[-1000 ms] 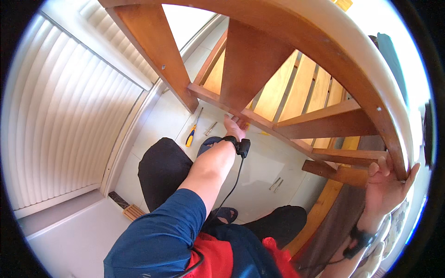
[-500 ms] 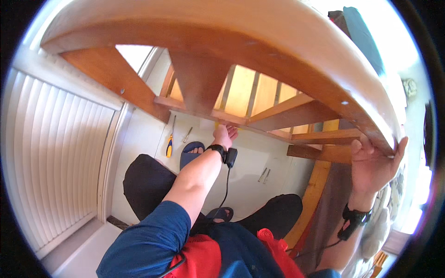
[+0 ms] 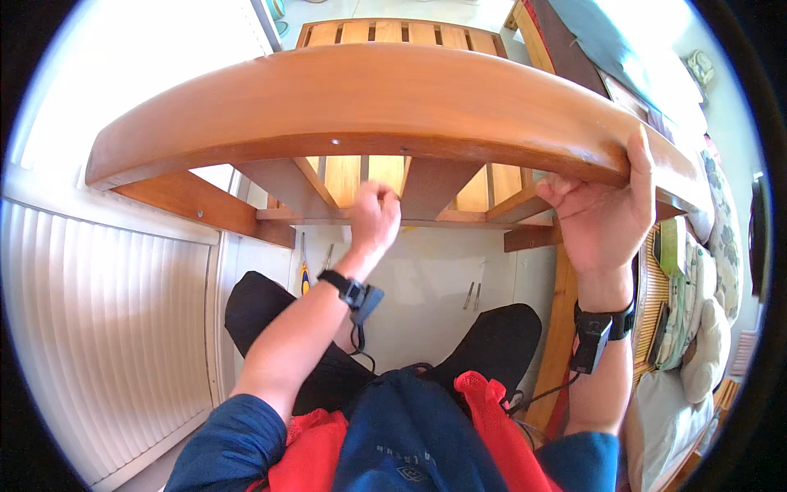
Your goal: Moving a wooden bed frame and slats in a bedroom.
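Observation:
A brown wooden headboard-like frame with a curved top rail (image 3: pixel 352 94) spans the view in front of me. Broad upright slats (image 3: pixel 438 184) run from it down to a thin lower rail (image 3: pixel 316 220). My right hand (image 3: pixel 607 209) grips the underside of the top rail near its right end, thumb to the left and fingers up along its face. In front of the slats, by the lower rail, my left hand (image 3: pixel 377 217) is closed with its fingers curled in. Whatever it may hold is hidden.
On the pale floor lie a yellow-and-blue-handled screwdriver (image 3: pixel 305 279), a thin metal rod (image 3: pixel 329 254) and two bolt-like pieces (image 3: pixel 473 295). A slatted wooden base (image 3: pixel 402 33) extends behind the rail. A white louvred door (image 3: pixel 106 328) stands left; bedding and pillows (image 3: pixel 697 328) are at right.
My left hand has risen from beneath the lower rail to in front of the slats, its fingers now curled. The view has shifted, showing more of the slatted base. My right hand stays on the rail.

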